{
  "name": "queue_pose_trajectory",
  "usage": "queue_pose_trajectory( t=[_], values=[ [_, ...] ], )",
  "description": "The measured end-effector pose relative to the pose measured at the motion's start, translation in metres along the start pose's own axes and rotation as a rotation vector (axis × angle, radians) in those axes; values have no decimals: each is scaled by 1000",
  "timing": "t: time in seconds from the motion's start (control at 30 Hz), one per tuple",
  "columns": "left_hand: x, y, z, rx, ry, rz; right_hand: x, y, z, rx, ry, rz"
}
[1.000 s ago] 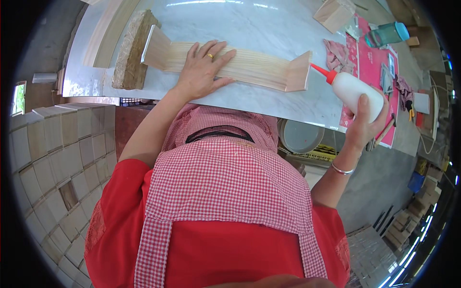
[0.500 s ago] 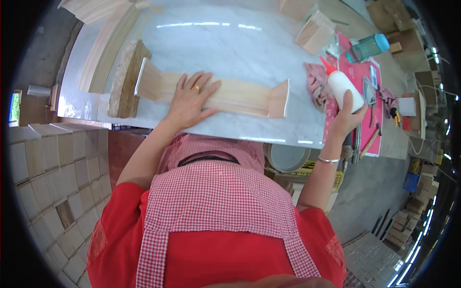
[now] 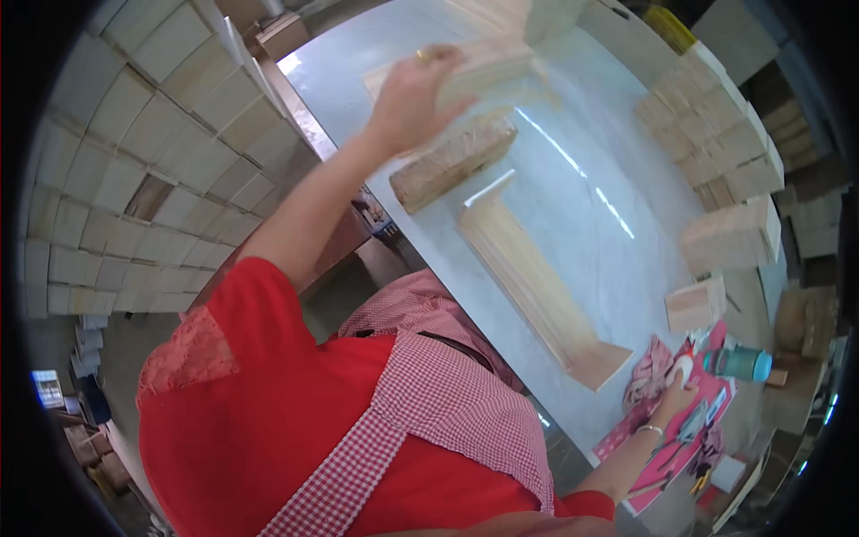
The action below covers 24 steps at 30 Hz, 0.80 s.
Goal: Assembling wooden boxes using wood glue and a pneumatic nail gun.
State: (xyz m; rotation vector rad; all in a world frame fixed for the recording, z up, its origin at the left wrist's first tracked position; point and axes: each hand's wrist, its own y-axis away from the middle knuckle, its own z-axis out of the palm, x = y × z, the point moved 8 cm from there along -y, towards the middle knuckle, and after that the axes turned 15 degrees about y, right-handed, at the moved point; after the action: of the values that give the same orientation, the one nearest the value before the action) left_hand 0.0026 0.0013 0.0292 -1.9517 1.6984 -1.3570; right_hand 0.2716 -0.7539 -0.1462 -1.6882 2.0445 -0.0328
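My left hand (image 3: 413, 100), slightly blurred, reaches over pale wooden boards (image 3: 488, 55) at the far left of the table. Its fingers are stretched out and the thumb stands apart; whether they touch the boards I cannot tell. My right hand (image 3: 677, 400) is closed round a white squeeze bottle (image 3: 684, 367) at the table's right end, partly hidden by the fingers. Between the hands lies a long wooden board with upright end pieces (image 3: 537, 277), untouched. A rough, film-wrapped wooden block (image 3: 455, 161) rests beside its left end.
A pink cloth (image 3: 649, 371), a teal bottle (image 3: 738, 363) and a hammer (image 3: 650, 486) lie about the pink mat (image 3: 640, 501) on the right. Stacked wooden pieces (image 3: 716, 134) stand at the back right. A tall wall of wooden blocks (image 3: 134, 179) rises on the left.
My left hand has left the board with end pieces and moved left to the stacked boards. The view has turned left. My right hand stays at the right with the squeeze bottle.
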Motion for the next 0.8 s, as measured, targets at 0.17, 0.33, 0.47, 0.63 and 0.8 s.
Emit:
queue_pose_trajectory(
  t=[0.17, 0.33, 0.47, 0.63, 0.8],
  values=[
    [-127, -37, 4, -224, -511, -312, -28, 10, -40, 157, 104, -253],
    [-178, -29, 18, -555, -497, -618, -43, 48, -96, 232, 49, -191],
    [-164, -43, -6, -313, -531, -520, -45, 68, -114, 121, 98, -54],
    [-127, -39, -29, -218, -635, -195, -83, 83, -116, 136, -63, -134],
    [-39, -18, -40, -58, -474, 297, -175, 105, -125, -18, -393, -227]
  ],
)
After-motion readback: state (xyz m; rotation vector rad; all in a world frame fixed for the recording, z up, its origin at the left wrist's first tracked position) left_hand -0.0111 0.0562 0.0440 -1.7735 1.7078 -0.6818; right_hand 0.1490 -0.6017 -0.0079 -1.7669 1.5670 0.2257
